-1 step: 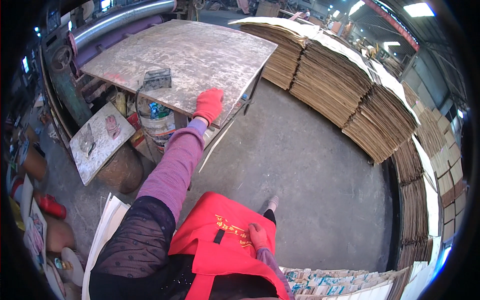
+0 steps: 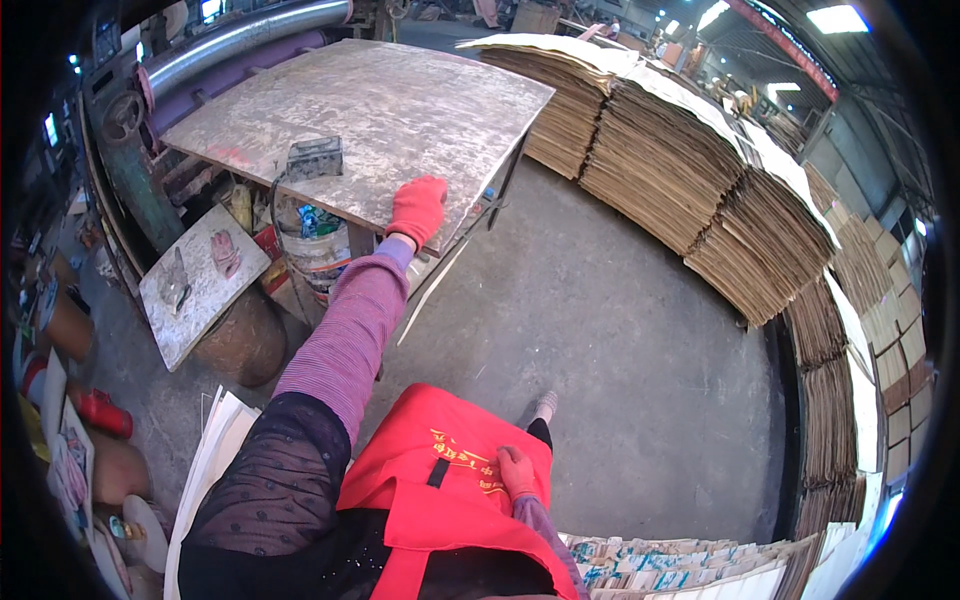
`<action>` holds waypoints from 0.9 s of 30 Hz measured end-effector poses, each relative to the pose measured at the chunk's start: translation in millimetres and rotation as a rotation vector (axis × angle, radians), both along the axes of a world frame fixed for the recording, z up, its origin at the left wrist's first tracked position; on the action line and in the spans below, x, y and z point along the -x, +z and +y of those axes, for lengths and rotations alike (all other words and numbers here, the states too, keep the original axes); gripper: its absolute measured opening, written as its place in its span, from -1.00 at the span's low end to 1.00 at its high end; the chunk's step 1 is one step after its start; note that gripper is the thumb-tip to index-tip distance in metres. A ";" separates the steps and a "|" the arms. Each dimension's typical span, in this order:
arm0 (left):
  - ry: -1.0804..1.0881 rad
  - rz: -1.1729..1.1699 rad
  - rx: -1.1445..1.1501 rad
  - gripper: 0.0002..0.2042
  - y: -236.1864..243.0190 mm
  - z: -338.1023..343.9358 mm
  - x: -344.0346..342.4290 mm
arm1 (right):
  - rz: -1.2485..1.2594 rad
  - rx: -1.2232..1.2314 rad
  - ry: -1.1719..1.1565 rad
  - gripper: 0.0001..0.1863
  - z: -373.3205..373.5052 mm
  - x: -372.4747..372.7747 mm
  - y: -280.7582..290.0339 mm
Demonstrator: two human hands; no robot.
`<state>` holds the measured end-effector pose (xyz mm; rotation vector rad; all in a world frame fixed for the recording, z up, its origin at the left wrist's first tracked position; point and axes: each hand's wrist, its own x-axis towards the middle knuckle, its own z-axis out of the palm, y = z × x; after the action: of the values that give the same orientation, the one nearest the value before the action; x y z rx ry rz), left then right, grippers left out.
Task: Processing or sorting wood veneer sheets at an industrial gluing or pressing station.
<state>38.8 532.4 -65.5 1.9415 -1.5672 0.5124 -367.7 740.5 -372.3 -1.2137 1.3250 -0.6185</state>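
My left hand [image 2: 418, 210], in a red glove, rests at the near right corner of a worn board table [image 2: 400, 110], fingers curled; what they hold, if anything, is hidden. A dark metal box with a cable [image 2: 315, 157] sits left of it. Below my body's front view, my right hand [image 2: 516, 472], also red-gloved, lies closed against my red apron [image 2: 420, 420]; its grip is unclear. Under the table edge stands a grimy bucket [image 2: 325, 260]. A small board [image 2: 185, 320] left of it carries a pink glove [image 2: 225, 255] and a scraper-like tool [image 2: 175, 290].
A roller machine [image 2: 240, 50] stands behind the table. Tall veneer stacks [image 2: 660, 160] curve along the right, with more sheets [image 2: 670, 570] at the lower right. Concrete floor [image 2: 620, 350] lies between. Drums, a red cylinder [image 2: 100, 410] and clutter crowd the left.
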 end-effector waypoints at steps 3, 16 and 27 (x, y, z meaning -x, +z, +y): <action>-0.048 0.015 0.112 -0.91 -4.8 -2.0 -2.3 | 0.015 0.016 0.007 -0.70 0.2 -0.8 2.4; -0.041 0.022 0.115 -0.87 -2.0 -2.4 -1.2 | 0.058 -0.022 -0.015 -0.71 2.1 -5.8 23.2; -0.054 0.037 0.117 -0.86 3.8 1.6 3.8 | 0.034 0.026 0.029 -0.72 -0.5 -1.7 9.7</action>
<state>35.0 534.0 -61.7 1.8064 -1.5274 0.5302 -366.1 739.9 -362.7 -1.2666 1.3292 -0.5985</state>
